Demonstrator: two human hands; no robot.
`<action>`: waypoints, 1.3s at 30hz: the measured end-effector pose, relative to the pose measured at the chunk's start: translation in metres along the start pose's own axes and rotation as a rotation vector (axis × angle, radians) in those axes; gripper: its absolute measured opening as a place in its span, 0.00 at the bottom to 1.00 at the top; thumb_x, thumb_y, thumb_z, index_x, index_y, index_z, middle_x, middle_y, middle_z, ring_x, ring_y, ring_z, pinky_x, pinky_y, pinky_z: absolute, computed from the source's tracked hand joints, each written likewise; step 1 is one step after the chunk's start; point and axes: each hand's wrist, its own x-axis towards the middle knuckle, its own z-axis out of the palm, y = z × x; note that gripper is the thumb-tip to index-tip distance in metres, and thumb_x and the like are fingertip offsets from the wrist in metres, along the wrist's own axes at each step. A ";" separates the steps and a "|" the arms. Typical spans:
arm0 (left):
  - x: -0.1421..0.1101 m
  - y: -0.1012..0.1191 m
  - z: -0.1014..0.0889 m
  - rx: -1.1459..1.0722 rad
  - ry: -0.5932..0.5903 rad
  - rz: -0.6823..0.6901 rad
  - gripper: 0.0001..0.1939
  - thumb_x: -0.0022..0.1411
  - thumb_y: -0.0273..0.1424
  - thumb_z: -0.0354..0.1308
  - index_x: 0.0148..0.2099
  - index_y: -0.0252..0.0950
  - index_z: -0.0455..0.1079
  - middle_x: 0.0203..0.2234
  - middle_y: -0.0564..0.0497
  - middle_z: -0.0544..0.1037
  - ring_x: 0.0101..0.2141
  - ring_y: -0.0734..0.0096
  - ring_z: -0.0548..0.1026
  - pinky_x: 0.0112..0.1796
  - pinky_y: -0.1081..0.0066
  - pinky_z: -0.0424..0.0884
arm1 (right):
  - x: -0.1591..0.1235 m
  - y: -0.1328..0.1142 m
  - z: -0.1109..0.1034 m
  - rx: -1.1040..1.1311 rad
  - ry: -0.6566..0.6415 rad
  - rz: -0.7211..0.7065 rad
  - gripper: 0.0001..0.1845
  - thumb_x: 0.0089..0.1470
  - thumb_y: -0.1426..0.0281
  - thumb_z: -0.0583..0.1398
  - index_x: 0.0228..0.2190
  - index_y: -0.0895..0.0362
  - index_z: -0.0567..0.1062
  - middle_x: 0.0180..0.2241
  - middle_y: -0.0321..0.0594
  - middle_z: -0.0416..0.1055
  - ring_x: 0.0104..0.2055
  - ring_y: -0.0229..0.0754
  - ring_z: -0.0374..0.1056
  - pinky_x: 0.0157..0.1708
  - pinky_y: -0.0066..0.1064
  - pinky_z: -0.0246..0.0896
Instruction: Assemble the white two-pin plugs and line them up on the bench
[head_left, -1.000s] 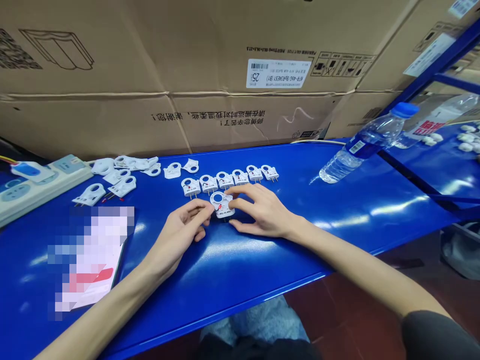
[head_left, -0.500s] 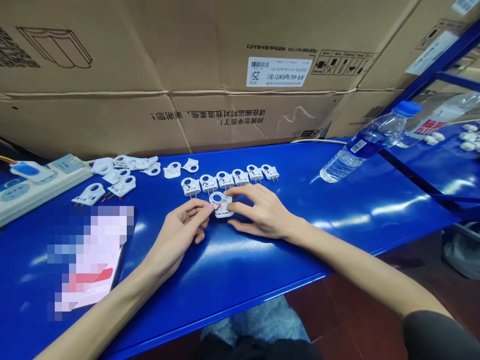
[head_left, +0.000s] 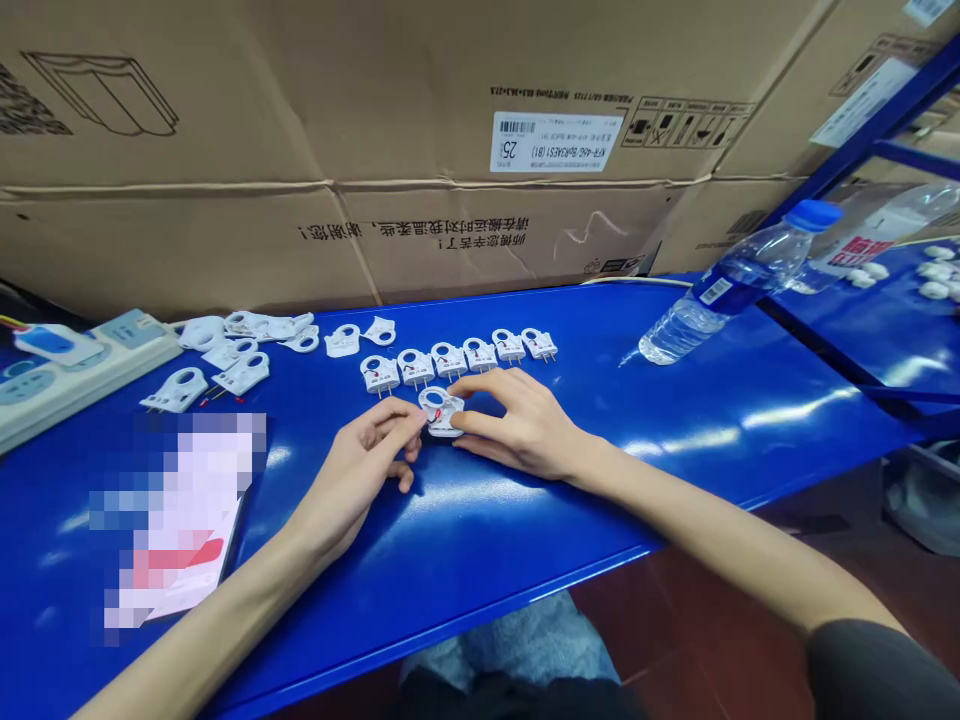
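A white plug casing (head_left: 433, 399) with a round hole and a small red part inside lies between my two hands. My right hand (head_left: 521, 425) holds its right side with thumb and fingers. The fingertips of my left hand (head_left: 382, 440) are pinched together at the casing's left edge, beside the red part; exactly what they grip there is too small to see. Just behind stands a row of several similar white plug casings (head_left: 448, 362), their metal pins pointing toward me and small red parts showing in some.
Loose white casings (head_left: 262, 325) lie at the back left, near a power strip (head_left: 75, 375). A pixelated phone-like slab (head_left: 199, 510) rests at the left. A water bottle (head_left: 720, 290) leans at the right. Cardboard boxes (head_left: 420, 110) wall off the back of the blue table (head_left: 480, 540).
The casing has tilted slightly between my hands. My right thumb and fingers have closed in more tightly on its near right side; my left hand has hardly moved.
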 end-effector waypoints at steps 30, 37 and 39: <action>-0.001 0.004 -0.005 -0.044 -0.065 -0.078 0.18 0.57 0.40 0.69 0.28 0.38 0.63 0.21 0.59 0.64 0.23 0.78 0.61 0.25 0.76 0.63 | 0.000 0.002 0.001 0.018 0.018 0.008 0.08 0.70 0.69 0.58 0.40 0.55 0.78 0.48 0.43 0.79 0.47 0.43 0.72 0.45 0.36 0.64; -0.001 0.004 -0.003 -0.029 -0.022 -0.063 0.18 0.54 0.44 0.71 0.32 0.37 0.70 0.25 0.57 0.66 0.26 0.76 0.62 0.23 0.78 0.61 | -0.002 0.002 0.005 0.092 -0.192 0.180 0.11 0.70 0.67 0.57 0.49 0.57 0.75 0.54 0.48 0.75 0.54 0.48 0.71 0.47 0.40 0.67; -0.001 0.004 -0.003 -0.024 -0.018 -0.048 0.18 0.55 0.45 0.71 0.35 0.37 0.72 0.27 0.55 0.68 0.29 0.75 0.64 0.24 0.78 0.62 | -0.002 0.002 0.007 0.094 -0.217 0.217 0.14 0.69 0.67 0.58 0.52 0.59 0.73 0.55 0.50 0.74 0.54 0.50 0.70 0.48 0.41 0.68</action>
